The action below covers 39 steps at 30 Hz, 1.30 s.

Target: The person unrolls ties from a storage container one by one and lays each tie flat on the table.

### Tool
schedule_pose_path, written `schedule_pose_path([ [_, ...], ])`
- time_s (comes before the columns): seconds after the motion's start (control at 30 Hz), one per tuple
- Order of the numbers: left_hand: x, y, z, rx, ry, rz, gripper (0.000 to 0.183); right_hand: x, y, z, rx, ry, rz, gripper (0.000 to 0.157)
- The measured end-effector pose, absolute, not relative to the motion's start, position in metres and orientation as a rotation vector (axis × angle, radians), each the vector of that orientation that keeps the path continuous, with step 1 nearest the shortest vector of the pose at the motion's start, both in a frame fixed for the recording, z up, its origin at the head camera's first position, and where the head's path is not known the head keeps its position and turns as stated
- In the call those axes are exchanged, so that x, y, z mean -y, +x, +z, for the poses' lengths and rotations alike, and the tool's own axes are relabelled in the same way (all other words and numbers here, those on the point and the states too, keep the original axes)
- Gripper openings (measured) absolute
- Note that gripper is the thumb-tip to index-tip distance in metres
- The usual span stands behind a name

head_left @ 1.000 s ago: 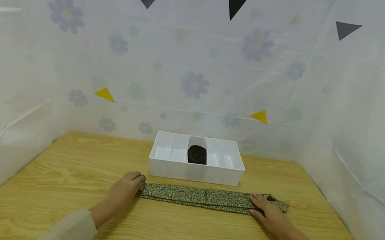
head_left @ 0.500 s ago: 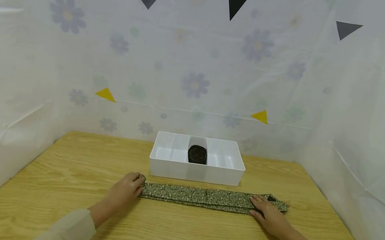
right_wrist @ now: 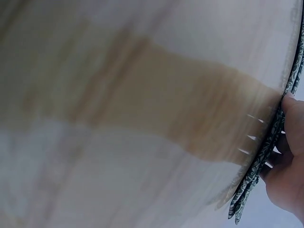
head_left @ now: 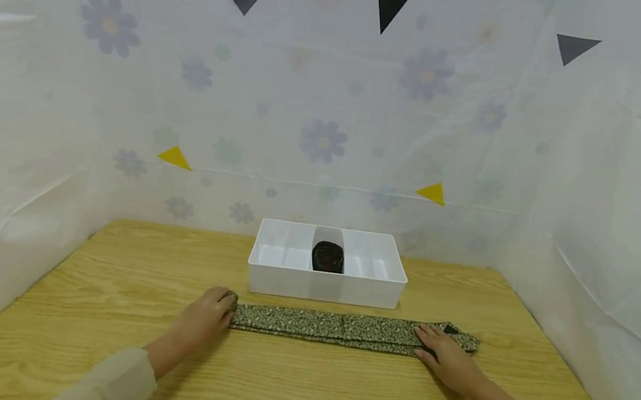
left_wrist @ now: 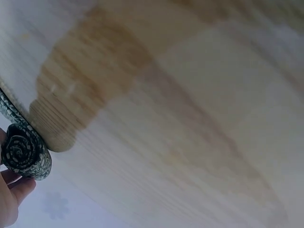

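A green floral-patterned necktie (head_left: 334, 329) lies folded lengthwise across the wooden table, with its pointed end at the right. Its left end is wound into a small roll, whose spiral side shows in the left wrist view as the rolled necktie (left_wrist: 21, 149). My left hand (head_left: 201, 319) holds this roll, fingers curled around it. Near the pointed end, my right hand (head_left: 451, 362) rests on the necktie with its fingers extended, pressing it to the table. The right wrist view shows the layered edge of the necktie (right_wrist: 259, 164) under that hand.
Just behind the necktie stands a white divided box (head_left: 279, 281). In its middle compartment sits a dark rolled item (head_left: 328, 257), its kind unclear. White patterned sheeting (head_left: 334, 94) encloses the wooden table (head_left: 296, 386) at the back and sides.
My left hand has shifted very slightly left at the roll, its fingers now covering more of it. My right hand and the flat part of the necktie have hardly moved.
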<state>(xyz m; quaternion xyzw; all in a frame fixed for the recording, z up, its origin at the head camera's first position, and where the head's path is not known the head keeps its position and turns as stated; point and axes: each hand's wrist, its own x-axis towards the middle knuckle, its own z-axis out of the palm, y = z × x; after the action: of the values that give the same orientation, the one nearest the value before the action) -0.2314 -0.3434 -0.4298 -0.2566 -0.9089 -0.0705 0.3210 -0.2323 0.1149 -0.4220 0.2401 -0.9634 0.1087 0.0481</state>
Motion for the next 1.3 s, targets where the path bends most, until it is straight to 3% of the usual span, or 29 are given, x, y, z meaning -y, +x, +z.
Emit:
schedule_pose_path([
  [0.5, 0.355, -0.227, -0.428, 2.467, -0.589, -0.278, 0.017, -0.115, -0.230, -0.420, 2.967, 0.739, 0.359, 0.049],
  [0.8, 0.359, -0.225, -0.427, 2.529, -0.500, -0.264, 0.032, -0.114, -0.230, -0.419, 2.973, 0.741, 0.351, 0.049],
  [1.3, 0.367, -0.223, -0.425, 2.450, -0.514, -0.201, 0.021, -0.114, -0.230, -0.420, 2.979, 0.746, 0.337, 0.050],
])
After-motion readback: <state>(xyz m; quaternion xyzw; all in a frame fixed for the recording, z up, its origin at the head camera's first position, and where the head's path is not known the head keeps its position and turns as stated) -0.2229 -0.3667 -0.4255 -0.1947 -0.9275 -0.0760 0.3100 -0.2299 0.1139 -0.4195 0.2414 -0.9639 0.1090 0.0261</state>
